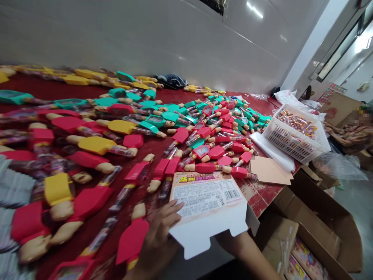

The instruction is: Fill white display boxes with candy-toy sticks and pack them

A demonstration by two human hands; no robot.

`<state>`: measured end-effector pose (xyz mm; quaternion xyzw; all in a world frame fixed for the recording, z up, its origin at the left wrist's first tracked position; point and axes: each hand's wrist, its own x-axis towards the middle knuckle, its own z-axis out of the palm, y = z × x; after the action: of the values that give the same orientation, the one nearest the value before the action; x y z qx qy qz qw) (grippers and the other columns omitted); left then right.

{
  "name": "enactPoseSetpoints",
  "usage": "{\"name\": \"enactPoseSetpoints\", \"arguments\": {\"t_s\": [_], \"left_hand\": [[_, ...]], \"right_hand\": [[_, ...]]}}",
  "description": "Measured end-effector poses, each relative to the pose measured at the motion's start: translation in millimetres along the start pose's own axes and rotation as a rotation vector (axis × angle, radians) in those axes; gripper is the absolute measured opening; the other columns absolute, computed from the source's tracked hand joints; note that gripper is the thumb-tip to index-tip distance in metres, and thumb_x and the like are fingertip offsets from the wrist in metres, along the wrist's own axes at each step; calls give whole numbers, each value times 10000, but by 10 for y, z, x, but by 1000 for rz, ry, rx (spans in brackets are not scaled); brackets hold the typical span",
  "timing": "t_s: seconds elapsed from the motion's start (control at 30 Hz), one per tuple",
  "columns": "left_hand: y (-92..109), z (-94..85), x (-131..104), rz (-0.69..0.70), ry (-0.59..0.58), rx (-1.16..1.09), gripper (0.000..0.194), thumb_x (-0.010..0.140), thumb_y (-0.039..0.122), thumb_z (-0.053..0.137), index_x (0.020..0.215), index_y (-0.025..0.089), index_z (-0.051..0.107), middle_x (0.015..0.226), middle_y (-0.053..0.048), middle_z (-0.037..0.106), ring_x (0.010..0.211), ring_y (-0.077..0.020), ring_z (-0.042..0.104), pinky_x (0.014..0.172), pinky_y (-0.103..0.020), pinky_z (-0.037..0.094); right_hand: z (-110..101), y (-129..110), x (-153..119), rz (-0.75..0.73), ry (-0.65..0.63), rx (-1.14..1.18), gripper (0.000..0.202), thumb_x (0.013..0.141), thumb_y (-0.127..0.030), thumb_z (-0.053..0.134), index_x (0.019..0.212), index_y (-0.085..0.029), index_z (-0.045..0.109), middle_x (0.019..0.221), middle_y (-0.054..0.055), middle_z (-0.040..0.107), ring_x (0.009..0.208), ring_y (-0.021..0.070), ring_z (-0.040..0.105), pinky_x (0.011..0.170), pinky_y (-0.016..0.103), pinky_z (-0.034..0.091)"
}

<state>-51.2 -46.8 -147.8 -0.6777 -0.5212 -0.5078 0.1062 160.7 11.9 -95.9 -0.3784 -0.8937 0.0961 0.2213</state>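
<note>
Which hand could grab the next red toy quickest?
Probably the left hand: it rests on the box edge right beside a red toy. The right hand is hidden under the box.
</note>
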Motion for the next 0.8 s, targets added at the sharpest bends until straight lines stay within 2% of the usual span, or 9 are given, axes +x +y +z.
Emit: {"name": "enactPoseSetpoints", "arguments": {"t_s": [0.1,0.2,0.23,0.3,0.37,0.47,0.53,0.63,0.8], "left_hand": [[-51,-55,48,-29,-42,-8,94,925,250,487,1002,200,465,1114,-125,616,1162,-262,560,914,-424,525],[-52,-128,63,-84,-138,-63,156,927,282,478,1063,208,463,1195,-138,579,1219,-280,514,960,-455,500],[-47,-150,60,-95,-157,-80,174,925,295,481,1076,211,465,1214,-141,569,1233,-288,502,970,-464,494],[-38,-184,49,-106,-177,-105,189,919,305,486,1087,219,471,1236,-138,559,1253,-299,486,986,-476,484],[-36,-205,39,-116,-186,-119,181,913,281,486,1085,226,478,1243,-133,557,1266,-298,477,989,-470,486],[-39,-223,38,-147,-186,-134,188,903,231,473,1091,229,478,1246,-128,559,1288,-290,461,994,-465,490],[-36,-239,49,-160,-176,-136,205,890,195,480,1091,233,474,1234,-121,567,1290,-280,461,998,-463,490],[-23,-288,69,-160,-178,-136,246,850,211,536,1088,230,478,1230,-126,567,1291,-293,458,1008,-478,477],[-46,-423,72,-272,-328,-267,305,889,258,372,1145,248,538,1311,-110,540,1360,-295,378,1088,-518,382]], "right_hand": [[-431,93,-274,-162,-322,257,521,813,-497,662,1203,-152,637,1259,95,637,1136,182,626,950,247,505],[-897,506,-484,-293,-644,671,424,859,-604,540,1023,-262,730,996,28,744,925,144,712,840,204,553],[-1000,659,-507,-190,-534,718,479,859,-653,492,1012,-267,732,963,40,747,922,162,714,848,241,561],[-1069,905,-468,83,-289,648,578,808,-671,557,1197,-253,649,1170,97,683,1131,230,632,994,372,500],[-946,1029,-342,263,-257,539,888,685,-608,736,1423,-228,422,1441,152,458,1361,284,405,1129,487,326],[-533,1007,-125,248,-452,598,1190,527,-480,872,1499,-211,241,1558,185,215,1451,306,177,1169,517,179],[-244,920,-41,192,-422,667,1063,545,-398,872,1446,-208,340,1576,192,143,1462,304,131,1170,498,185],[43,787,-28,164,-171,676,666,692,-330,775,1279,-185,497,1555,219,183,1459,293,175,1154,481,250],[176,665,-104,185,56,667,491,755,-299,710,1196,-190,522,1431,236,384,1375,319,376,1079,494,374]]}}
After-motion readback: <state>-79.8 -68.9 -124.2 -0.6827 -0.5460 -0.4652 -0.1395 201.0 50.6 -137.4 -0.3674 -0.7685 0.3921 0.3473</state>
